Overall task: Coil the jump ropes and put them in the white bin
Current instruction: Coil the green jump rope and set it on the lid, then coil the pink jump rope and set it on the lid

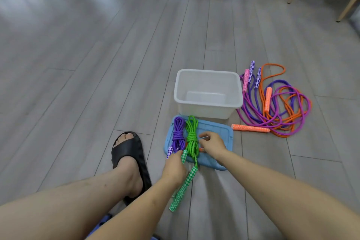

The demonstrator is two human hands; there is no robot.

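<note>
Closest to me, my left hand (pixel 174 169) holds the green rope (pixel 191 138) down by its handles, with my fingers curled around them. The handles are hard sticks with a white diamond pattern, so I think they are a good place to grab. My right hand (pixel 211 143) is just past that, beside the green bundle, with its fingers bent in a small pinch. I cannot tell for sure what it pinches. The green rope is wound up tight with a knot of loops around its middle. It lies on the blue lid (pixel 226 132), which is flat plastic with rounded corners. The purple rope (pixel 178 135) lies right next to it, wound the same way. These ropes look soft, bendy and light, so I think they would flop loose if I held only one end. Behind the lid sits the white bin (pixel 207 110), smooth, shiny and with nothing in it. Farther off to the right, a messy pile of ropes (pixel 278 107), orange, pink and purple, lies on the gray wood floor (pixel 97 64).
</note>
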